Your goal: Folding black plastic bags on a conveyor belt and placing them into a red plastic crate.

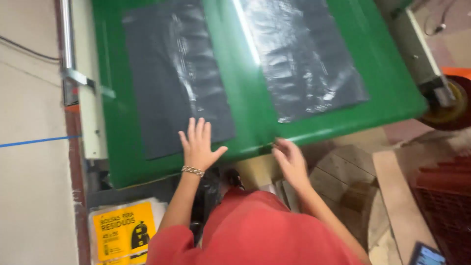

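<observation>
Your left hand (198, 147), fingers spread flat, presses the near edge of the left dark plastic bag (176, 73), whose long axis runs away from you, while your open right hand (289, 159) rests at the green table's (387, 98) rim, empty.

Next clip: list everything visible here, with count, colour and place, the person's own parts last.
table: one, green, fills upper centre
plastic sheets: two, dark grey; left sheet, right sheet
packet: one, yellow label, floor lower left
crate: one, dark red, lower right
wheel: one, at right edge
bracelet: one, silver, left wrist
left hand: flat on left sheet's near corner
right hand: at table's near edge
</observation>
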